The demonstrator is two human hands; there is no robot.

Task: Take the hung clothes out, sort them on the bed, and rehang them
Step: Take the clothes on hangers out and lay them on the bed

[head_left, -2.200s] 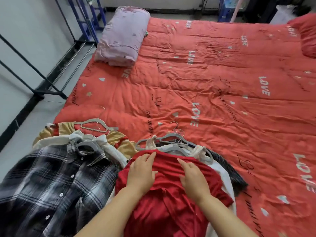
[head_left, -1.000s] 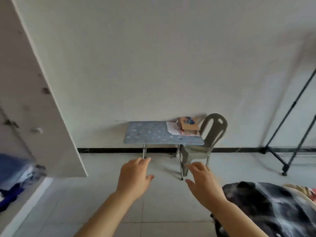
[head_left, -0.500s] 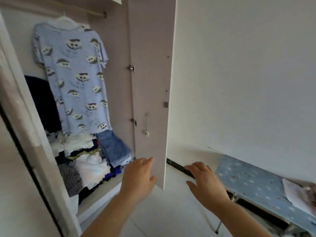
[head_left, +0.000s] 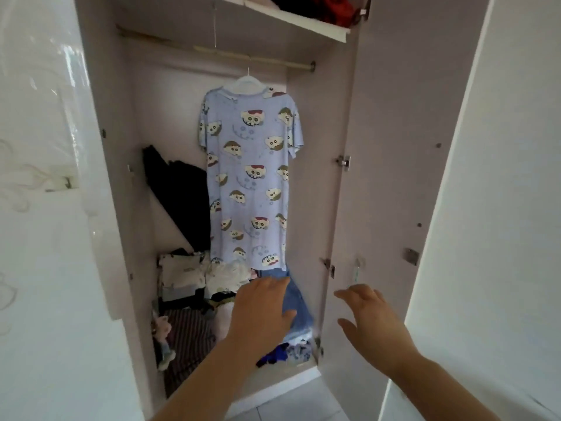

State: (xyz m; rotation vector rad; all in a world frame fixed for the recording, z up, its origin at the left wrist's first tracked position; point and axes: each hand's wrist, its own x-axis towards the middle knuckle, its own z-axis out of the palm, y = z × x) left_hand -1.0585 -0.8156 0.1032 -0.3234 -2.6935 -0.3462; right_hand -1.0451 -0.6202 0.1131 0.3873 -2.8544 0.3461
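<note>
A light blue long shirt printed with cartoon faces hangs on a white hanger from the wardrobe rail. A dark garment hangs lower to its left. My left hand is raised in front of the wardrobe's lower part, fingers straight, holding nothing. My right hand is beside it, in front of the open door, fingers loosely spread and holding nothing. Both hands are well below the hanger.
The wardrobe's right door stands open at my right. A pile of folded and loose clothes fills the wardrobe floor, with blue jeans at its right. A shelf above holds red fabric. White tiles lie below.
I have turned from the bed, past the small table and chair, to face the open wardrobe. My hands left the red garment and are raised with nothing in them.
</note>
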